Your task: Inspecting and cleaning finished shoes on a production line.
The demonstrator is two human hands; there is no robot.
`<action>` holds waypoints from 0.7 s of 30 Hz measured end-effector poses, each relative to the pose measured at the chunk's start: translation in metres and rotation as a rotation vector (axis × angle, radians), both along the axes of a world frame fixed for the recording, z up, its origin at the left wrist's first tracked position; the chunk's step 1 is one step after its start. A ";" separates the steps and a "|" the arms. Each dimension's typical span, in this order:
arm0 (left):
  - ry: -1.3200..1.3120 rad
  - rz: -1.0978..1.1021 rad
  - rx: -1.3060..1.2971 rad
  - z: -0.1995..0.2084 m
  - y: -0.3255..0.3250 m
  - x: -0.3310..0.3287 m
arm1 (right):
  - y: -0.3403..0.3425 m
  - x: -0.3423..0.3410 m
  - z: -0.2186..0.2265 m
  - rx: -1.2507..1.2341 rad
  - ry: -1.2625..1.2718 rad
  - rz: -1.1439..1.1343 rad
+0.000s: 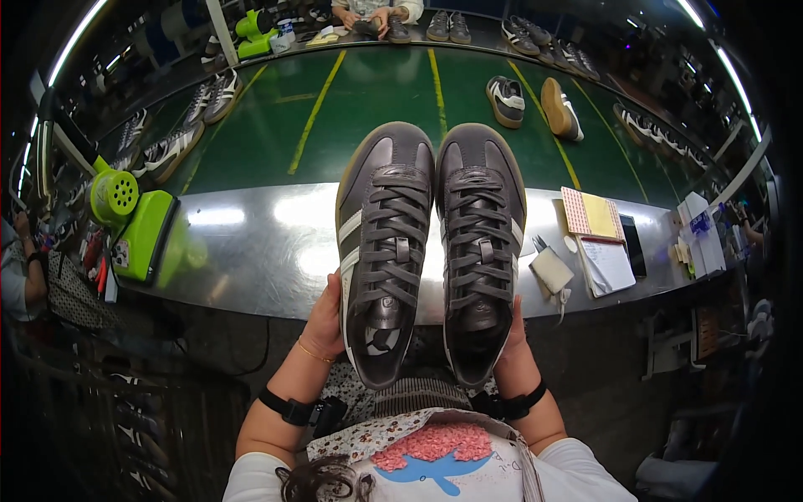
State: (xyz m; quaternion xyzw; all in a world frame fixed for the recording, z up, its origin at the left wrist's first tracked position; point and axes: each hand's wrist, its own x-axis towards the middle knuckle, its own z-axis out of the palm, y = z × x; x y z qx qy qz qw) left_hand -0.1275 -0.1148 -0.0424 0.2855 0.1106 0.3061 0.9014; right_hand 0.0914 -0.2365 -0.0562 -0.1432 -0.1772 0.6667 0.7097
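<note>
Two dark grey-brown sneakers with white side stripes and gum soles are held up side by side, toes pointing away from me. My left hand grips the outer heel side of the left sneaker. On the other side, my right hand grips the outer heel side of the right sneaker. Both sneakers are laced, and their openings face me. A patterned insole shows inside the left one; the inside of the right one is dark. My fingers are mostly hidden behind the shoes.
A metal worktable fronts a green conveyor belt carrying more sneakers. At left stands a lime-green machine. Notebooks, a phone and a pale block lie at right. Another person's hands work across the belt.
</note>
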 end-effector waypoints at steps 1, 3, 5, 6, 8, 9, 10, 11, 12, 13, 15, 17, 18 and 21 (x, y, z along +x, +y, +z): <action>0.004 0.008 0.004 0.001 0.000 0.000 | 0.000 0.000 0.001 -0.001 0.000 0.001; 0.009 0.017 0.008 0.001 0.000 0.001 | 0.001 0.001 0.004 0.002 -0.032 -0.013; -0.024 -0.003 -0.008 0.001 0.000 0.001 | 0.002 0.001 0.004 0.005 -0.034 -0.007; -0.023 -0.002 -0.009 0.002 0.001 0.001 | 0.002 0.001 0.004 0.008 -0.035 -0.003; -0.033 -0.010 0.013 0.003 0.001 0.000 | 0.002 0.003 0.002 0.006 -0.063 -0.006; -0.031 -0.007 0.012 0.004 0.001 0.000 | 0.002 0.003 0.001 0.006 -0.092 -0.010; -0.008 0.000 0.006 0.005 0.001 0.000 | 0.002 0.003 0.002 0.006 -0.088 -0.003; 0.014 0.008 0.001 0.006 0.001 0.000 | 0.002 0.003 0.003 0.001 -0.127 -0.027; 0.031 0.034 0.029 0.009 0.000 0.001 | 0.002 0.004 0.004 -0.003 -0.165 -0.050; 0.054 0.048 0.066 0.011 0.002 0.002 | 0.003 0.007 0.004 -0.004 -0.162 -0.039; 0.101 0.089 0.153 0.014 0.007 0.000 | 0.005 0.018 0.004 -0.006 -0.366 -0.085; 0.130 0.080 0.218 0.022 0.013 -0.004 | 0.004 0.024 0.011 0.003 -0.371 -0.084; 0.157 0.062 0.284 0.027 0.016 -0.007 | 0.002 0.030 0.013 -0.028 -0.445 -0.128; 0.327 0.123 0.305 0.036 0.015 -0.014 | -0.006 0.044 0.011 -0.124 -0.500 -0.190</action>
